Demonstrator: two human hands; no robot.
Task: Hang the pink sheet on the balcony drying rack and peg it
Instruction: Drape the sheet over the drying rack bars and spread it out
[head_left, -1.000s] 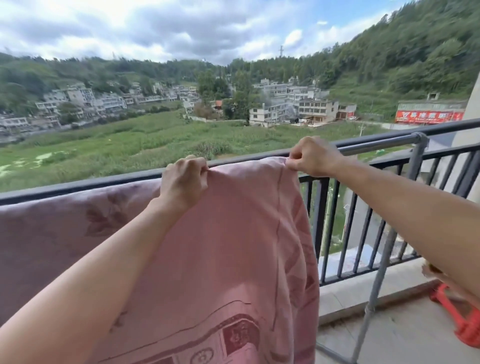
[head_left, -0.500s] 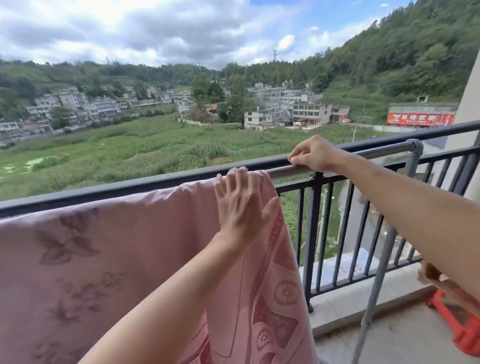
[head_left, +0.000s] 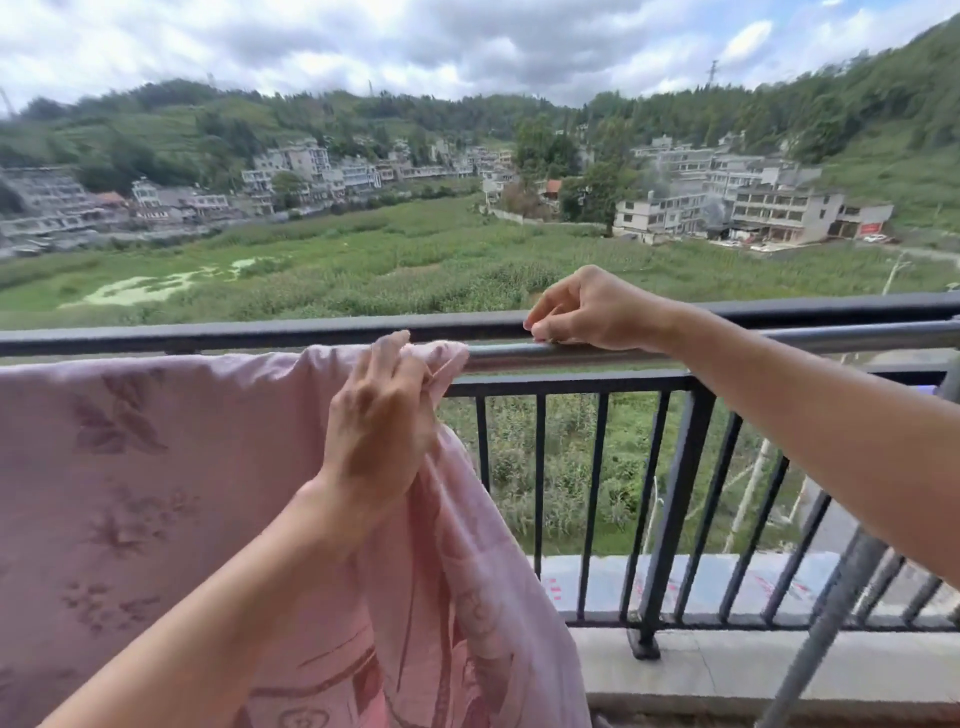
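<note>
So the pink sheet (head_left: 156, 493) is draped over the silver drying rack (head_left: 571, 358) bar just inside the dark balcony railing (head_left: 260, 330), hanging down the left side. Left hand (head_left: 382, 421) has the sheet's bunched right edge gripped up by the bar. Right hand (head_left: 592, 309) sits curled on the bare bar further along; honestly can't tell if it's pinching anything.

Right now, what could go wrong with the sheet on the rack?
1. No peg shows on the pink sheet. Only the left hand grips its bunched end at the rack bar, so letting go may let it slide off.
2. The balcony railing sits right behind, with open ground beyond, so a gust could carry the loose end over.
</note>
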